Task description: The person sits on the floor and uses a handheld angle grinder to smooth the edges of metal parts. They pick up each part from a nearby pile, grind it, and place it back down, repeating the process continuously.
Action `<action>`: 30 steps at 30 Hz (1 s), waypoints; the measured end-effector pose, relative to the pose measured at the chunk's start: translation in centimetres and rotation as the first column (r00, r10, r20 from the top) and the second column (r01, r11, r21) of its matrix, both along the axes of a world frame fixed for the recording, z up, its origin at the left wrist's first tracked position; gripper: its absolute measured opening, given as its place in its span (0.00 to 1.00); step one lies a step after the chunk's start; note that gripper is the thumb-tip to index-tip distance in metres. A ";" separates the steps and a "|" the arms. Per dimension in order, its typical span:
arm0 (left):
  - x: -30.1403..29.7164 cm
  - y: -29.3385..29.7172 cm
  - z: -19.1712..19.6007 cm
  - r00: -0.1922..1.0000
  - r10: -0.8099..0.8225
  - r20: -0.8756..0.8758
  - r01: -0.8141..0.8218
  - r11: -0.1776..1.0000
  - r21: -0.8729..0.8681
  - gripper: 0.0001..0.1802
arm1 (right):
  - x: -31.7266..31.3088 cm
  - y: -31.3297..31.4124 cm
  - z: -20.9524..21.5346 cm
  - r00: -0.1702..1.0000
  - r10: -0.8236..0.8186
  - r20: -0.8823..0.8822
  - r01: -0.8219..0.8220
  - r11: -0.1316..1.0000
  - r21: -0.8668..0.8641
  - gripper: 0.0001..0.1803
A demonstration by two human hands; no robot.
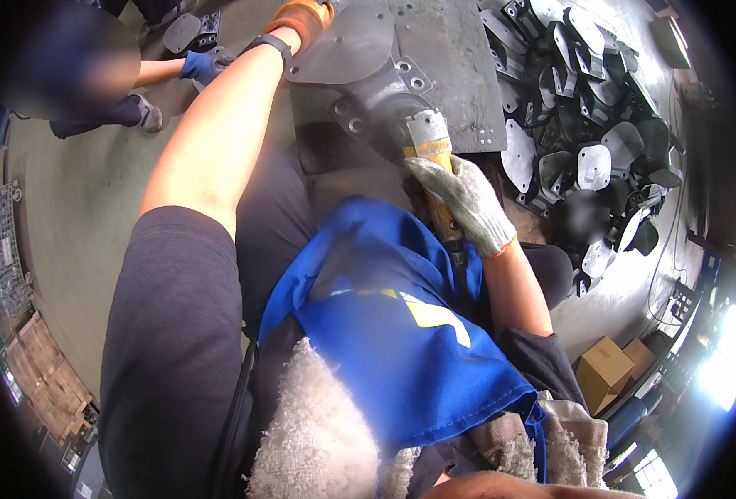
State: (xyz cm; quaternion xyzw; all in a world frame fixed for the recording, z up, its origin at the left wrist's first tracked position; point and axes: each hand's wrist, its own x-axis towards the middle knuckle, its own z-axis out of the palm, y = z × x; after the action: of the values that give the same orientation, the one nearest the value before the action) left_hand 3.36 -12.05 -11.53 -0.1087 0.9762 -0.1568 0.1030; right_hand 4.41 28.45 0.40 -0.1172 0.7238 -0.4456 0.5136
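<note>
My right hand [465, 193], in a pale knit glove, is wrapped around the body of a yellow angle grinder [432, 149]. The grinder's dark, blurred disc [394, 116] lies against a grey metal bracket [347, 41] with a rounded plate and bolt holes. At the top edge, my left hand [305, 18] in an orange glove is closed on the bracket's far left side; its fingertips are partly cut off by the picture's rim. Beneath the bracket is a dark metal worktable [447, 50].
A large heap of similar dark brackets [592, 162] covers the floor at right. Across on the left, a person in blue gloves [201, 66] handles another bracket [183, 33]. Cardboard boxes [605, 370] stand lower right; wooden boards [44, 374] lie lower left. A blue apron [401, 358] covers my lap.
</note>
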 end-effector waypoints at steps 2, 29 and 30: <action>0.0 0.0 0.0 1.000 -0.001 -0.001 0.001 1.000 0.001 0.18 | 0.0 -0.4 0.6 0.999 0.012 0.035 -0.013 1.000 0.017 0.19; -0.8 0.0 -0.2 0.998 0.049 -0.041 -0.048 0.998 0.033 0.20 | -1.5 -0.2 -0.1 0.999 -0.039 0.020 0.039 0.999 0.011 0.20; -0.7 0.0 -0.2 0.998 0.052 -0.043 -0.051 0.998 0.035 0.20 | -1.6 -0.2 -0.2 0.999 -0.037 0.025 0.037 0.999 -0.001 0.20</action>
State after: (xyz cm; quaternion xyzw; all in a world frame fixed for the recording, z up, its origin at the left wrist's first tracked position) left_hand 2.63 -12.08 -11.75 -0.1354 0.9776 -0.1352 0.0872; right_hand 2.83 28.29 0.20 -0.0984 0.7191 -0.4569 0.5142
